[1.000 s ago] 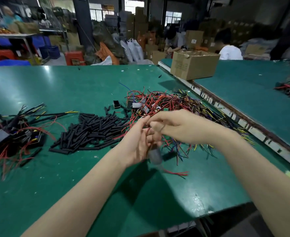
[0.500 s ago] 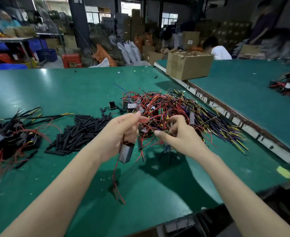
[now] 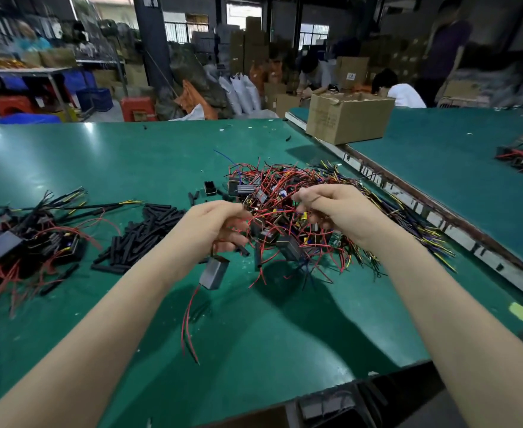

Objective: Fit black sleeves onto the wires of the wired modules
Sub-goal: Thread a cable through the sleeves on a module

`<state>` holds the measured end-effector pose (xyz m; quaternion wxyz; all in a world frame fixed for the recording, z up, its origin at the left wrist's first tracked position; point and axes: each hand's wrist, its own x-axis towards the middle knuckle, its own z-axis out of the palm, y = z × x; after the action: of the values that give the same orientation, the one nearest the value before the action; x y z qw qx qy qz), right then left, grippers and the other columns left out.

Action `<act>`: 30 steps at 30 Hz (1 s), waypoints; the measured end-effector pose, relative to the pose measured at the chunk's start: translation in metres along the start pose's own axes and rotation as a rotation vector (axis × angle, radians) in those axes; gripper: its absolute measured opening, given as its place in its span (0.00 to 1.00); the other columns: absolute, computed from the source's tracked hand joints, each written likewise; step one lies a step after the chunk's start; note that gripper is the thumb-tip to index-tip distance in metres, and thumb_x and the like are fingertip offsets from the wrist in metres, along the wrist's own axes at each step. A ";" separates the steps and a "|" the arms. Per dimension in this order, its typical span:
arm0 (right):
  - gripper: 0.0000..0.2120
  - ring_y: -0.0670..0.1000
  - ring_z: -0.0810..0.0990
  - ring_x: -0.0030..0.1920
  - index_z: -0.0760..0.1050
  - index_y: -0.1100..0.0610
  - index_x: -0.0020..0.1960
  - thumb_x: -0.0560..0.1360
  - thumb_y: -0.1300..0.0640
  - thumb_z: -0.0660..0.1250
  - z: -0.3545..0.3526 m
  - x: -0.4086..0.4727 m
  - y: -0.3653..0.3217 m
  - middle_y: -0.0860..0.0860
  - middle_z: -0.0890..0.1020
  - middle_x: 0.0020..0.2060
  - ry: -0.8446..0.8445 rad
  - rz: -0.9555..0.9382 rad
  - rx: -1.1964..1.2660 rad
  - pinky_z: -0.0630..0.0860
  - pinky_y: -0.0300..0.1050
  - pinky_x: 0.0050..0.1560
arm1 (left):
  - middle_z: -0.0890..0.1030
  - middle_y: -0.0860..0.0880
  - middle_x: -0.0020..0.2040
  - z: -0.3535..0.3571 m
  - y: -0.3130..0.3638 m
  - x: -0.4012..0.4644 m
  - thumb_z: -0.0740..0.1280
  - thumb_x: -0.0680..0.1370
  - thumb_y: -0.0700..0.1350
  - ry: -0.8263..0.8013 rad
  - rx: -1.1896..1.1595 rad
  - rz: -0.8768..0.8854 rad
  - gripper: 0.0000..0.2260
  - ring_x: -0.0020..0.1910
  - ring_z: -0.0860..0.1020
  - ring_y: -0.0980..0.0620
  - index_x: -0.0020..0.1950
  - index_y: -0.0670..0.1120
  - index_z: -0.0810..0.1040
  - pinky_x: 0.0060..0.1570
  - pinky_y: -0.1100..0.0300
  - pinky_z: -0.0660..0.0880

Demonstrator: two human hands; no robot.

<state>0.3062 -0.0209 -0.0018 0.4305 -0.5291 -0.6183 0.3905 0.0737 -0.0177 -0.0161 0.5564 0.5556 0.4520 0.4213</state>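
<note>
The left hand, fingers curled, grips the wires of a small grey box-shaped module that hangs below it above the green table mat, its thin red leads trailing down. The right hand, fingers curled, grasps strands in the tangled heap of red, yellow and black wired modules. A pile of short black tubular sleeves lies left of the hands; further left rests a heap of sleeved modules. A brown cardboard box stands behind.
</note>
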 end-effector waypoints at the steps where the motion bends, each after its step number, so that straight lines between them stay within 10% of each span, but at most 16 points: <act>1: 0.07 0.43 0.77 0.32 0.82 0.51 0.48 0.79 0.54 0.65 0.002 0.003 -0.003 0.46 0.85 0.38 -0.059 -0.002 -0.060 0.70 0.33 0.29 | 0.82 0.51 0.32 0.006 0.004 0.000 0.62 0.79 0.50 -0.050 0.029 -0.079 0.10 0.24 0.77 0.56 0.44 0.48 0.79 0.23 0.69 0.71; 11: 0.07 0.42 0.72 0.26 0.82 0.51 0.50 0.78 0.52 0.66 -0.009 0.039 -0.003 0.45 0.80 0.34 0.018 0.086 -0.190 0.61 0.33 0.20 | 0.74 0.56 0.24 0.040 0.006 0.011 0.60 0.81 0.49 -0.247 0.671 0.251 0.11 0.25 0.69 0.62 0.48 0.48 0.82 0.27 0.69 0.65; 20: 0.09 0.39 0.78 0.34 0.82 0.45 0.48 0.72 0.42 0.70 0.002 0.051 0.019 0.45 0.82 0.36 0.020 -0.072 -0.615 0.73 0.40 0.41 | 0.81 0.55 0.40 0.040 -0.006 -0.002 0.60 0.81 0.46 -0.320 0.896 0.500 0.10 0.39 0.76 0.62 0.53 0.45 0.81 0.44 0.65 0.71; 27: 0.09 0.41 0.76 0.38 0.79 0.43 0.55 0.75 0.48 0.69 -0.028 0.036 0.017 0.47 0.81 0.42 -0.365 0.012 -0.470 0.71 0.32 0.39 | 0.82 0.55 0.38 0.033 -0.004 0.012 0.57 0.82 0.45 0.014 0.470 0.158 0.12 0.27 0.74 0.60 0.45 0.51 0.79 0.31 0.66 0.71; 30: 0.10 0.53 0.73 0.38 0.81 0.48 0.51 0.74 0.45 0.69 -0.020 0.033 0.017 0.58 0.78 0.40 -0.364 -0.033 -0.539 0.70 0.45 0.44 | 0.82 0.53 0.43 0.036 0.001 0.013 0.57 0.82 0.45 0.083 0.165 0.034 0.12 0.31 0.78 0.61 0.45 0.48 0.79 0.25 0.71 0.68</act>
<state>0.3286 0.0151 -0.0073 0.1633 -0.5354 -0.7748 0.2939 0.1116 -0.0135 -0.0170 0.4825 0.5891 0.4982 0.4147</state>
